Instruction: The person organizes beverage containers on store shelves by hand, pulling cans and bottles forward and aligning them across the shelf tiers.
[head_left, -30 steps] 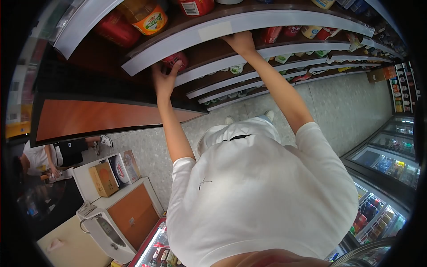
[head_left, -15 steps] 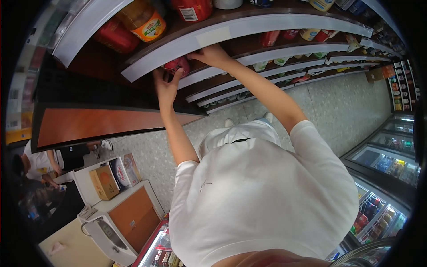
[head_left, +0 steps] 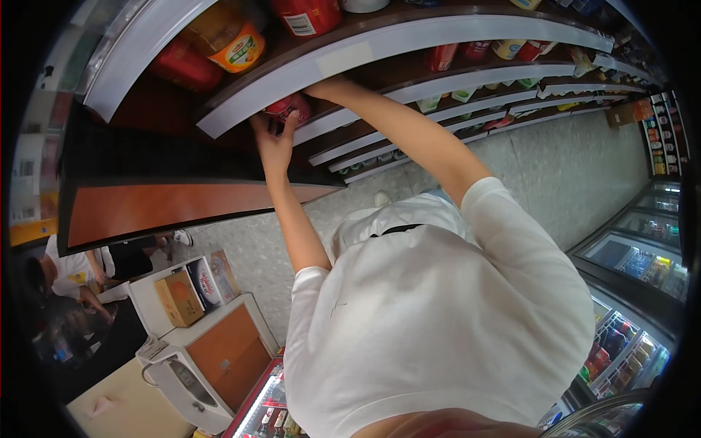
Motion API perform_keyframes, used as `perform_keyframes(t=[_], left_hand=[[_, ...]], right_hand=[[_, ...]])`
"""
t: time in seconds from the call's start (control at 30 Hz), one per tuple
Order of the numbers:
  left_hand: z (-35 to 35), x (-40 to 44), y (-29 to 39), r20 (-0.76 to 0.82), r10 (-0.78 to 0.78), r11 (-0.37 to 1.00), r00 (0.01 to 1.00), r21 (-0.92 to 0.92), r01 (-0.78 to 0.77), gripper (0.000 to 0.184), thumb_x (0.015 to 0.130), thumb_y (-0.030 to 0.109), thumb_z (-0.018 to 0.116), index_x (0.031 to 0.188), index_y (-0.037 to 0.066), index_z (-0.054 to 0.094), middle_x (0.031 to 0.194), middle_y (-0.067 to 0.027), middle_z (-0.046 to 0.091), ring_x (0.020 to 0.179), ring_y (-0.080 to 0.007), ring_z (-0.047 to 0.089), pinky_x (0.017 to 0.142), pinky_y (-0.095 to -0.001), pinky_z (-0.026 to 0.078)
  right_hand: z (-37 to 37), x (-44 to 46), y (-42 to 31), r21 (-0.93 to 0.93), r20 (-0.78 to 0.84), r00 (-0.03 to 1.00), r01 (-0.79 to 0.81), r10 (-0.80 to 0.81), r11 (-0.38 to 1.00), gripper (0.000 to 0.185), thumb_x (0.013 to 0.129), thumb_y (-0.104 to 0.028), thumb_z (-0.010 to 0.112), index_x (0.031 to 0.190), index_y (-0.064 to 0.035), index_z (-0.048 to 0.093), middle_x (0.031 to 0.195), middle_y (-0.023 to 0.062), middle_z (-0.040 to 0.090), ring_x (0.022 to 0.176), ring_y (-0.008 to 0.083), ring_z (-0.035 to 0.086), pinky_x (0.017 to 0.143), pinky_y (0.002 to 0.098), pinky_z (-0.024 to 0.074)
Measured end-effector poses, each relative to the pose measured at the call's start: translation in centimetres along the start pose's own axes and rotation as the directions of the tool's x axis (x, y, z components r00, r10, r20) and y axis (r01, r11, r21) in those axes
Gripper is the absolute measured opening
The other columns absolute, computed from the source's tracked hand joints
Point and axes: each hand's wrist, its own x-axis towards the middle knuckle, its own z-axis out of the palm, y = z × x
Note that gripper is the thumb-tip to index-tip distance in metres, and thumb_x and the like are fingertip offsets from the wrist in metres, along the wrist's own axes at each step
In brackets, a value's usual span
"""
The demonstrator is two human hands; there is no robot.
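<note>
Near the left end of a shelf, beneath its white front edge (head_left: 350, 58), my left hand (head_left: 274, 142) is closed around a pinkish-red can (head_left: 290, 109). The thumb lies on the can's near side, and the other fingers are partly behind it. My right hand (head_left: 326, 88) reaches in under the same white edge, just right of the can. Its fingers are hidden by the edge, so whether they touch or hold anything cannot be seen.
Above are a jar with an orange label (head_left: 237, 51) and red cans (head_left: 305, 16). Lower shelves hold several packs. A reddish panel (head_left: 168, 212) juts out at left. Beyond it are a seated person (head_left: 80, 270), a counter with boxes (head_left: 179, 298) and a scale (head_left: 186, 383). Glass-door coolers (head_left: 631, 263) stand right.
My right hand has moved left along the shelf toward the can, and its fingers have gone out of sight behind the edge. My left hand has stayed on the can.
</note>
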Motion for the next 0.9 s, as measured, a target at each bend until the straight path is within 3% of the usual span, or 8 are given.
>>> perform_keyframes(t=[0.23, 0.3, 0.37, 0.43, 0.57, 0.7, 0.77, 0.9], left_hand=[[-0.1, 0.0, -0.3, -0.010, 0.032, 0.998, 0.999, 0.052, -0.031, 0.083, 0.078, 0.016, 0.077, 0.141, 0.003, 0.025, 0.135, -0.0163, 0.040, 0.122, -0.0246, 0.044, 0.104, -0.0401, 0.035], [-0.1, 0.3, -0.1, 0.011, 0.010, 1.000, 1.000, 0.015, -0.010, 0.083, 0.077, 0.012, 0.077, 0.141, 0.002, 0.025, 0.138, -0.0197, 0.038, 0.125, -0.0255, 0.042, 0.104, -0.0386, 0.036], [0.5, 0.5, 0.5, 0.027, -0.012, 1.000, 1.000, -0.002, 0.012, 0.079, 0.076, 0.012, 0.078, 0.138, 0.000, 0.029, 0.135, -0.0200, 0.041, 0.123, -0.0249, 0.044, 0.103, -0.0382, 0.037], [1.7, 0.6, 0.7, 0.047, -0.036, 0.999, 0.998, -0.022, 0.037, 0.076, 0.076, 0.011, 0.078, 0.135, -0.001, 0.032, 0.132, -0.0203, 0.045, 0.120, -0.0244, 0.047, 0.102, -0.0378, 0.038], [6.3, 1.1, 0.7, 0.076, 0.084, 0.996, 0.994, -0.033, -0.082, 0.065, 0.075, 0.016, 0.079, 0.124, -0.005, 0.042, 0.116, -0.0199, 0.057, 0.106, -0.0264, 0.058, 0.095, -0.0352, 0.043], [11.4, 1.8, 0.0, 0.154, 0.145, 0.987, 0.977, 0.040, -0.153, 0.067, 0.078, 0.014, 0.077, 0.129, -0.006, 0.038, 0.122, -0.0193, 0.053, 0.108, -0.0268, 0.056, 0.098, -0.0364, 0.041], [13.8, 2.4, 0.6, 0.083, 0.316, 0.903, 0.945, 0.280, -0.326, 0.056, 0.079, 0.018, 0.076, 0.120, -0.007, 0.048, 0.114, -0.0231, 0.057, 0.105, -0.0313, 0.057, 0.094, -0.0389, 0.042], [16.7, 3.3, 0.7, 0.028, 0.298, 0.898, 0.954, 0.330, -0.290, 0.042, 0.079, 0.018, 0.074, 0.109, -0.006, 0.058, 0.107, -0.0232, 0.061, 0.102, -0.0379, 0.057, 0.092, -0.0421, 0.041]], right_hand=[[0.1, -1.1, 0.4, -0.114, -0.006, 1.000, 0.013, -0.014, 0.993, 0.032, 0.086, -0.020, 0.056, 0.114, -0.0038, 0.060, 0.121, 0.0181, 0.058, 0.115, 0.0320, 0.052, 0.097, 0.0422, 0.0401], [-1.8, -3.7, -0.1, -0.184, -0.231, 0.960, 0.119, -0.160, 0.976, 0.031, 0.085, -0.021, 0.060, 0.111, -0.0050, 0.061, 0.110, 0.0173, 0.063, 0.102, 0.0331, 0.060, 0.089, 0.0424, 0.0453], [-5.0, -6.4, -1.1, 0.046, -0.069, 0.996, -0.056, 0.059, 0.997, 0.030, 0.083, -0.024, 0.064, 0.107, -0.0061, 0.063, 0.092, 0.0143, 0.068, 0.080, 0.0314, 0.065, 0.075, 0.0402, 0.0513], [-6.4, -10.0, -0.9, 0.170, -0.203, 0.976, -0.047, 0.082, 0.984, 0.025, 0.084, -0.023, 0.065, 0.102, -0.0063, 0.065, 0.079, 0.0104, 0.068, 0.061, 0.0251, 0.063, 0.061, 0.0347, 0.0515], [-9.5, -17.8, -2.2, 0.302, -0.193, 0.922, -0.268, 0.334, 0.915, 0.020, 0.084, -0.017, 0.065, 0.099, -0.0032, 0.066, 0.079, 0.0107, 0.068, 0.059, 0.0176, 0.061, 0.056, 0.0277, 0.0472], [-9.5, -25.3, -0.8, 0.253, 0.056, 0.907, -0.418, 0.418, 0.873, 0.020, 0.084, -0.016, 0.064, 0.099, -0.0028, 0.066, 0.079, 0.0114, 0.068, 0.060, 0.0163, 0.062, 0.057, 0.0272, 0.0483], [-8.5, -27.9, 0.3, 0.250, 0.066, 0.885, -0.463, 0.462, 0.851, 0.021, 0.084, -0.017, 0.064, 0.099, -0.0029, 0.066, 0.079, 0.0111, 0.068, 0.061, 0.0161, 0.062, 0.058, 0.0274, 0.0491], [-7.9, -30.8, 1.4, 0.313, 0.087, 0.813, -0.570, 0.575, 0.759, 0.020, 0.086, -0.016, 0.064, 0.101, -0.0024, 0.066, 0.076, 0.0078, 0.067, 0.063, 0.0102, 0.058, 0.060, 0.0260, 0.0482]])
